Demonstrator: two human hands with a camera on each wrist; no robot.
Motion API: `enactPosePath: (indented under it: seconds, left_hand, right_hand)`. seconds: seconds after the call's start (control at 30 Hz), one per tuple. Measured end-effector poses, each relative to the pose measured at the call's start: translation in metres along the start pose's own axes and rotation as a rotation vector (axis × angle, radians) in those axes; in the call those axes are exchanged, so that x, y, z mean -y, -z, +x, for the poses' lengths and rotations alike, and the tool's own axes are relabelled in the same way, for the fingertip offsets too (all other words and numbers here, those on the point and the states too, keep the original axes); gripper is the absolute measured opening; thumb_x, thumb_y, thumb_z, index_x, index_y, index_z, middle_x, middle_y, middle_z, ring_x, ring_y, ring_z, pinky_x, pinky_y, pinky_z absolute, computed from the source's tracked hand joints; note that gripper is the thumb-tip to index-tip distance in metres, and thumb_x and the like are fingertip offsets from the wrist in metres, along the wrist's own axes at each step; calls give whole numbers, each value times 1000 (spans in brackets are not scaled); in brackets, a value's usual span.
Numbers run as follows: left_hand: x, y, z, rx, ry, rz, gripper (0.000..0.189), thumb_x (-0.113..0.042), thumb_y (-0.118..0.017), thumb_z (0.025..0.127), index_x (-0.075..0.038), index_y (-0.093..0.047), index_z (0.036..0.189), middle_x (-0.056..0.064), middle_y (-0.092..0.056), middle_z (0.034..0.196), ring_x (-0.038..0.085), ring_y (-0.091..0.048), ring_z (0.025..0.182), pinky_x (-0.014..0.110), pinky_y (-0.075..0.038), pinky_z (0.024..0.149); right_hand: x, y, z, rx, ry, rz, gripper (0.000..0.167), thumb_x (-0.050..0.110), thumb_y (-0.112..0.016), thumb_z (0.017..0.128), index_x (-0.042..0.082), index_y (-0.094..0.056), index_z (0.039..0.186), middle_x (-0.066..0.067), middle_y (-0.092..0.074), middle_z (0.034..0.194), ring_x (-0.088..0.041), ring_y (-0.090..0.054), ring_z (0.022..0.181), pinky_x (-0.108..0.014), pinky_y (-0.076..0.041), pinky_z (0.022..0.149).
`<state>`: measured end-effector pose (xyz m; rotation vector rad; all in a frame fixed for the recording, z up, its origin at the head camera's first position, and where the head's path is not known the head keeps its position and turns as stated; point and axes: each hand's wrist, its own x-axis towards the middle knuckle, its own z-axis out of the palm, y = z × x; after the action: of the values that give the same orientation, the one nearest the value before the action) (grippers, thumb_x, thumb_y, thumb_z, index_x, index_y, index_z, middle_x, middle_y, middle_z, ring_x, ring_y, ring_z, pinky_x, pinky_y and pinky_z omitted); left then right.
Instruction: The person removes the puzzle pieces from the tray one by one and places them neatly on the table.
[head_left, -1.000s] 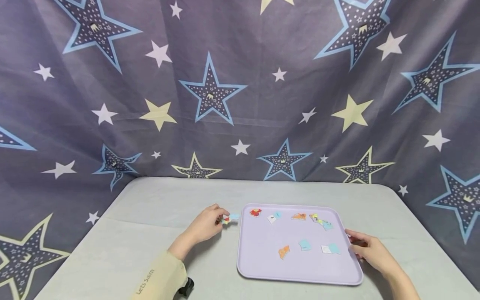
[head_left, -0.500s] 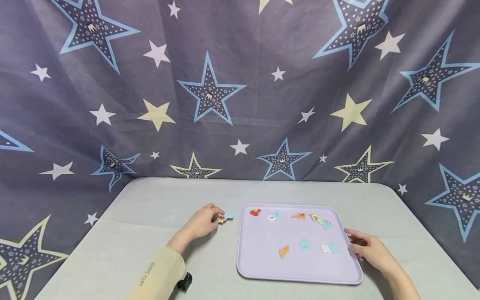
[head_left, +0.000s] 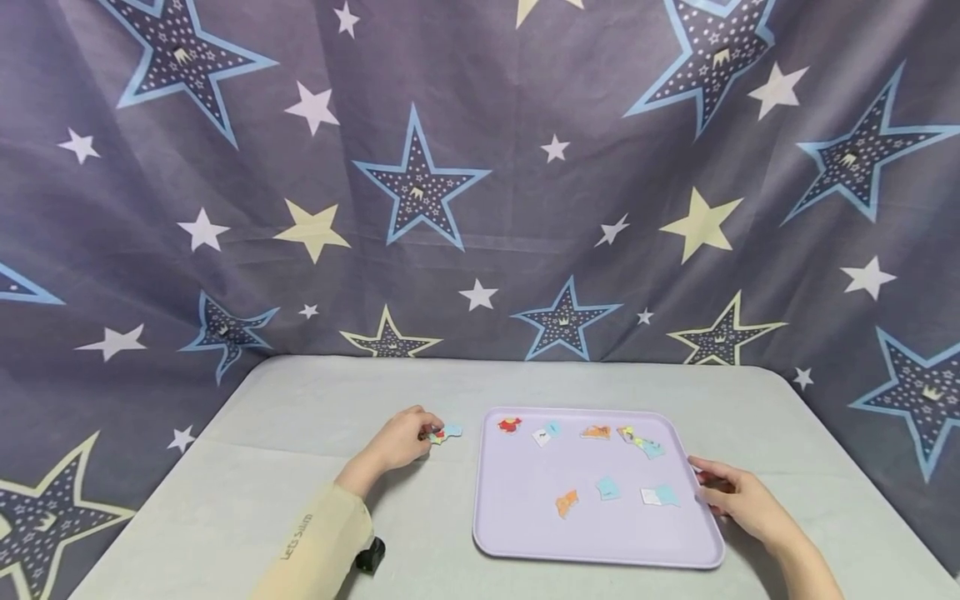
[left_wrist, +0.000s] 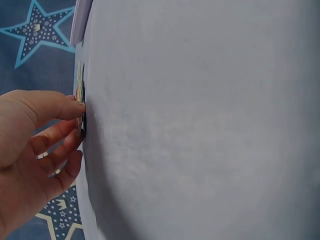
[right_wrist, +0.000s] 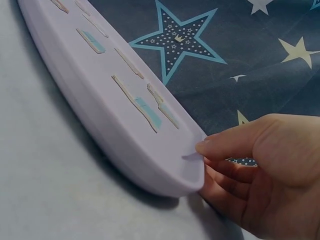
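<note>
At the left of the lilac tray (head_left: 592, 533), my left hand (head_left: 399, 439) pinches a few flat puzzle pieces (head_left: 448, 432) in blue, red and yellow, low over the table. In the left wrist view the pieces (left_wrist: 80, 95) appear edge-on between thumb and fingers, right at the table surface. My right hand (head_left: 746, 500) grips the tray's right rim, thumb on top and fingers beneath, as the right wrist view shows. Loose pieces lie on the tray: a red one (head_left: 510, 425), an orange one (head_left: 567, 503), a blue one (head_left: 608, 488) and several others.
The grey-white table (head_left: 315, 400) reaches back to a dark curtain (head_left: 495, 250) printed with stars. A black strap-like object (head_left: 371, 555) is by the left sleeve (head_left: 315, 542).
My left hand has drawn the puzzle pieces a little leftward, away from the tray, and more of them shows beside the fingers. The right hand has stayed on the tray rim.
</note>
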<state>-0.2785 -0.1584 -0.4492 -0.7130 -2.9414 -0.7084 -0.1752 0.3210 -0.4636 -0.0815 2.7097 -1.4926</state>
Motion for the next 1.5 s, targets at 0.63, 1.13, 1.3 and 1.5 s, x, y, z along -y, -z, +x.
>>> enactPosePath:
  seconds: [0.63, 1.13, 1.3, 1.5]
  left_hand:
    - [0, -3, 0, -8, 7, 13, 31, 5, -57, 70, -5, -66, 98, 1, -50, 79, 14, -42, 73, 32, -38, 70]
    - [1, -4, 0, -13, 43, -75, 32, 6, -56, 69, -4, -66, 97, 3, -50, 79, 15, -41, 73, 31, -36, 68]
    - [6, -5, 0, -17, 31, -129, 34, 5, -55, 69, -3, -65, 100, 4, -51, 81, 16, -43, 74, 29, -38, 67]
    - [1, -3, -2, -46, 40, -164, 34, 2, -59, 70, -2, -63, 104, 6, -54, 85, 16, -49, 77, 31, -42, 71]
  right_hand:
    - [0, 0, -2, 7, -2, 9, 50, 6, -58, 84, -13, -42, 127, -11, -55, 98, -5, -48, 64, -24, -43, 50]
    - [1, 0, -2, 10, -25, 5, 51, 6, -58, 84, -12, -41, 128, -13, -55, 100, -4, -49, 66, -24, -44, 51]
    - [1, 1, -2, 20, -22, 12, 51, 6, -58, 85, -12, -40, 129, -13, -55, 100, -4, -49, 67, -24, -44, 51]
    - [2, 2, -3, 42, -52, 17, 53, 9, -58, 85, -11, -39, 131, -12, -55, 101, -5, -48, 67, -24, -44, 53]
